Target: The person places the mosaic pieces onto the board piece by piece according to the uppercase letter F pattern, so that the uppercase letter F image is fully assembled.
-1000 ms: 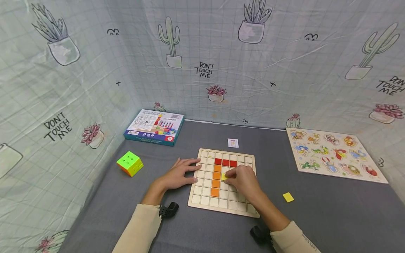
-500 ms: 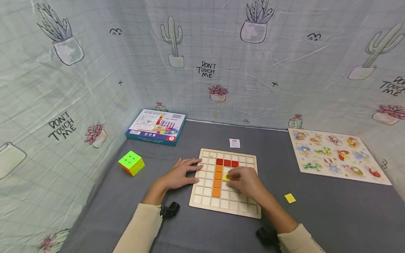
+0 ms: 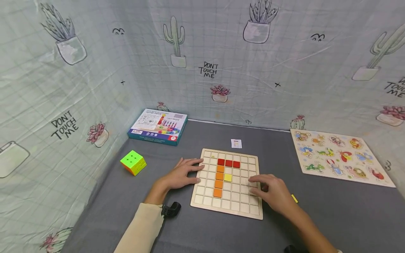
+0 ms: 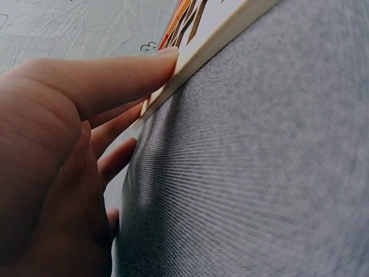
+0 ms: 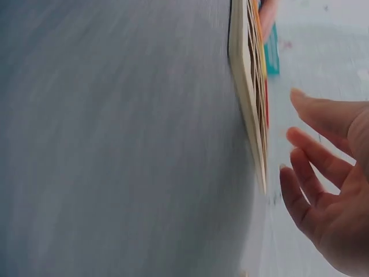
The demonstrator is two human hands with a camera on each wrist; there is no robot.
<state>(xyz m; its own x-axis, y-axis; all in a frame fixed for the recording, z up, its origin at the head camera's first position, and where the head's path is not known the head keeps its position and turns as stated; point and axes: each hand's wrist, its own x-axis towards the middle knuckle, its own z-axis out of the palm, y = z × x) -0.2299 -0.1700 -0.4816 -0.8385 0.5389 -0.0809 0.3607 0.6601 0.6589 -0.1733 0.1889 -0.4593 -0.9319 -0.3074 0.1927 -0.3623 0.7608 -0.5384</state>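
Observation:
A wooden grid board (image 3: 207, 202) lies on the grey cloth with red tiles (image 3: 229, 163) in a row, orange tiles (image 3: 219, 183) in a column below, and one yellow tile (image 3: 227, 177) beside that column. My left hand (image 3: 180, 175) rests at the board's left edge, its thumb and fingertips touching the rim, as the left wrist view also shows. My right hand (image 3: 273, 191) hovers over the board's right edge with thumb and fingers apart and nothing between them. Another yellow tile (image 3: 295, 198) lies on the cloth to the right, partly hidden behind the right hand.
Behind the board lies a small printed card (image 3: 236, 143). A puzzle cube (image 3: 133, 162) and a flat boxed set (image 3: 157, 126) are at the left. An insect puzzle board (image 3: 341, 157) lies at the back right. A printed curtain (image 3: 190, 88) stands behind the table.
My right hand has let go of the yellow tile, which now lies in a board square beside the orange column. That hand has moved right to the board's edge; the left hand stays put.

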